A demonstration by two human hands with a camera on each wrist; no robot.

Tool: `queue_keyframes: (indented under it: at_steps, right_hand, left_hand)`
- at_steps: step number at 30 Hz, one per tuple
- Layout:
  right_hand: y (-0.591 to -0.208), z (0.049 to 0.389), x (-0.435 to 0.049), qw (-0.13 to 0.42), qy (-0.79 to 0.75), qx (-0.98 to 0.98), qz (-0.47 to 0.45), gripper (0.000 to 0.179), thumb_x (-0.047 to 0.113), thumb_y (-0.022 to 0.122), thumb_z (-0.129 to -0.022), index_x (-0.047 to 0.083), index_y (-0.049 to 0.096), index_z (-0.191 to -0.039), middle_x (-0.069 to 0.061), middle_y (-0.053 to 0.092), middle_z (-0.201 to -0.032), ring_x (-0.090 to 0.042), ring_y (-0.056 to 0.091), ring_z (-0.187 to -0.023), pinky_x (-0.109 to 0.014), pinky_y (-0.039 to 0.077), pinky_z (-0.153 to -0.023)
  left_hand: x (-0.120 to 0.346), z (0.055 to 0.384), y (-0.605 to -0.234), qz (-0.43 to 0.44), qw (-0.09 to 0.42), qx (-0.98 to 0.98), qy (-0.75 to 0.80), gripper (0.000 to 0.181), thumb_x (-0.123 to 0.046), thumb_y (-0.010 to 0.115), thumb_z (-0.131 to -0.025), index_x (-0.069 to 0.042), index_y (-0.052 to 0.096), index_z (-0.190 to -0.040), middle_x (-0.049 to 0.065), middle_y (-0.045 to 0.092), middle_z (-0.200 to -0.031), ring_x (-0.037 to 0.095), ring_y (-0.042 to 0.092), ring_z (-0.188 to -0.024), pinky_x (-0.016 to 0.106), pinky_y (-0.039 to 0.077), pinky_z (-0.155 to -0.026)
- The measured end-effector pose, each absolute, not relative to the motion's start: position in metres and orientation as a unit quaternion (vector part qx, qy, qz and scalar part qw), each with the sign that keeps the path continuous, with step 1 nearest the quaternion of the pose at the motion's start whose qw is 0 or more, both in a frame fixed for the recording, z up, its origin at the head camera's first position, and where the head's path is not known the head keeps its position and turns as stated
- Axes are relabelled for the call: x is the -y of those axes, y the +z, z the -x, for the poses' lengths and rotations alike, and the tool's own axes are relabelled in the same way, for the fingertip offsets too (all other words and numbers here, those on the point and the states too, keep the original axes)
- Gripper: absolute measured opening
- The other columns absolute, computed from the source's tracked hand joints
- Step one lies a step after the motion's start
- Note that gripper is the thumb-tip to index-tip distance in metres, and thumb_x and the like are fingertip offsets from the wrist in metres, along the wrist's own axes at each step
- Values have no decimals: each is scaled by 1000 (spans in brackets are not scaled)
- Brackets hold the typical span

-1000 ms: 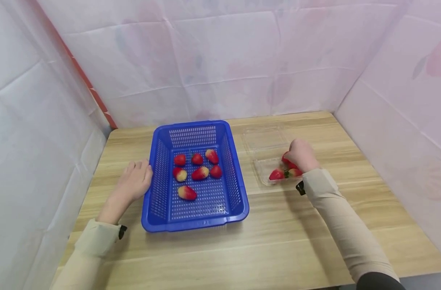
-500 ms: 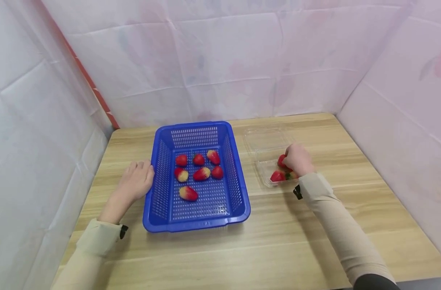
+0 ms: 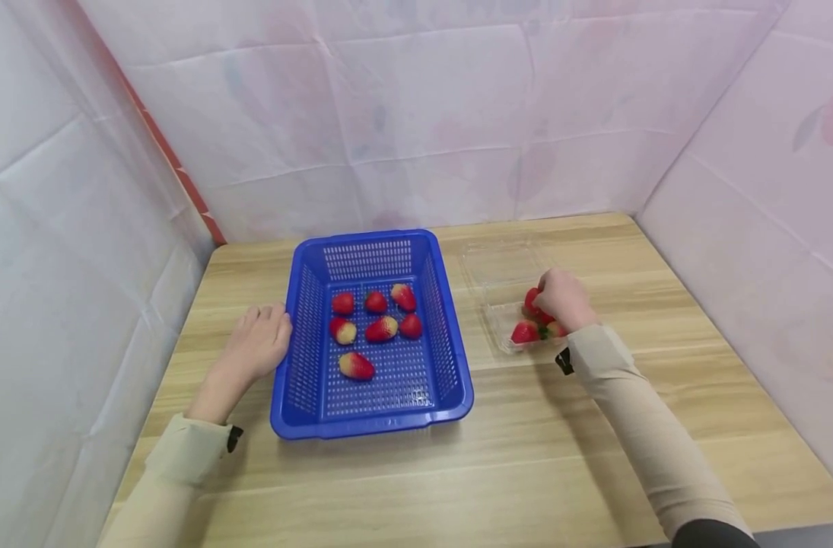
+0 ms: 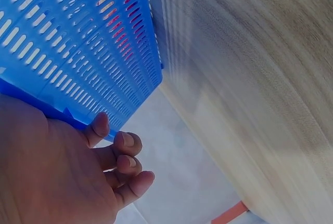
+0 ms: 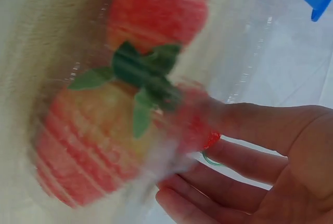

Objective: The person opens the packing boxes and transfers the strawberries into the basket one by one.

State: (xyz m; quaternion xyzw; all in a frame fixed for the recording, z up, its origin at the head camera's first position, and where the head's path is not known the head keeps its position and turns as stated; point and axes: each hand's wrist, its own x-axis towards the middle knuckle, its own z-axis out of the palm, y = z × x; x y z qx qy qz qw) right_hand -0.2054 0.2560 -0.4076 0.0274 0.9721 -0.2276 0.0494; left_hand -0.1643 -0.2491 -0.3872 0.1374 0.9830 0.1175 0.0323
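Observation:
My left hand (image 3: 259, 341) rests at the left rim of a blue plastic basket (image 3: 460, 380), its fingers loosely bent; the left wrist view shows the thumb and index fingertips right at the rim (image 4: 57, 115). Several red and pale-yellow strawberries (image 3: 356, 366) lie spread on the basket floor. Over a clear plastic clamshell box (image 3: 494, 323), my right hand (image 3: 568, 298) pinches a red strawberry (image 3: 531, 301) between thumb and fingers. Beside it in the box are another red strawberry (image 3: 524, 332) and a yellow-red strawberry (image 5: 88, 146) with green leaves, partly hidden by the hand in the head view.
The box's clear lid (image 3: 501, 262) lies open toward the back of the wooden table (image 3: 512, 464). Pale printed cloth (image 3: 423, 114) hangs behind and on both sides. The basket stands left of the box, with a strip of table between them.
My right hand has shifted slightly left within the box, and more of the pinched strawberry shows. My left hand stays at the basket rim.

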Motion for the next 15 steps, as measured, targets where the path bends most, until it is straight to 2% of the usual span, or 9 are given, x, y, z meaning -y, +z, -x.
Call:
queue_keyframes:
  at_steps: [7,10,15]
  right_hand:
    - [-389,202,-247,48,-241,-969,0,14,1,69,-77,-7,69,-88,-21,68,-88,-34,60,-78,-50,47,-78]
    - [-380,200,-240,54,-248,-967,7,15,3,69,-78,-5,71,-90,-20,68,-92,-29,61,-72,-47,47,-76]
    - [-366,195,-226,77,-248,-966,14,25,4,67,-81,-5,70,-104,-25,65,-109,-25,60,-59,-43,48,-73]
  left_hand:
    - [249,164,-387,-137,39,-983,120,38,-28,16,-107,-5,45,-103,16,52,-95,35,41,-88,47,33,-77]
    - [249,164,-387,-136,36,-982,122,37,-28,16,-107,-5,45,-104,16,52,-95,35,41,-89,47,33,-78]
    - [248,163,-387,-139,37,-982,123,37,-28,16,-107,-5,45,-104,16,53,-97,36,42,-91,49,34,-79]
